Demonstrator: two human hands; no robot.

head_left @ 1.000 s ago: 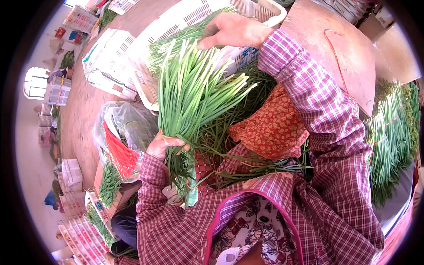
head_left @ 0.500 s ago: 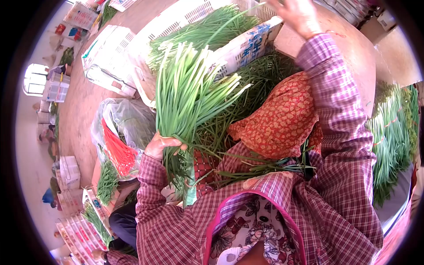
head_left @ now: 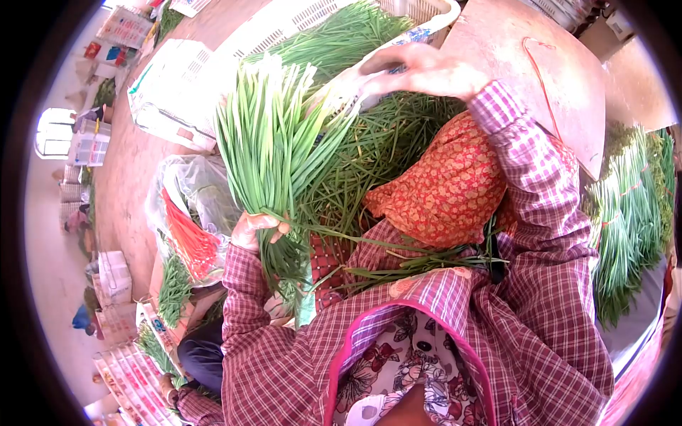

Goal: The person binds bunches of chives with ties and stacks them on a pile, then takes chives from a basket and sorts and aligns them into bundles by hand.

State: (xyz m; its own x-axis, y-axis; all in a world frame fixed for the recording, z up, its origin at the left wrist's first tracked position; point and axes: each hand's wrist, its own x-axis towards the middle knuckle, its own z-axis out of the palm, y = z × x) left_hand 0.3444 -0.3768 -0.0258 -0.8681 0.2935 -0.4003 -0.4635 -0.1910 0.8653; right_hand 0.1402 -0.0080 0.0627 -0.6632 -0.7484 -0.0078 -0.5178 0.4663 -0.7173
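Note:
My left hand [head_left: 260,231] is closed around the lower part of a bunch of long green stalks [head_left: 273,145], whose pale ends fan upward. To its right, my right hand [head_left: 423,71] hangs above loose stalks, with fingers apart and nothing visible in them. Loose green stalks [head_left: 387,135] lie in a heap below it. A red flowered cloth bundle [head_left: 447,188] rests beside my right forearm. Behind the held bunch, more stalks [head_left: 341,39] fill a white crate [head_left: 302,21].
A clear plastic bag [head_left: 206,177] with red strips [head_left: 190,238] stands at the left. A board [head_left: 526,64] with a red strip [head_left: 543,89] lies at upper right. Tied stalks [head_left: 625,227] are piled far right. Another person's sleeve [head_left: 197,406] shows at lower left.
My right hand has come down and left from the top edge toward the held bunch. My left hand and its bunch have shifted slightly left. The red strip on the board is now uncovered.

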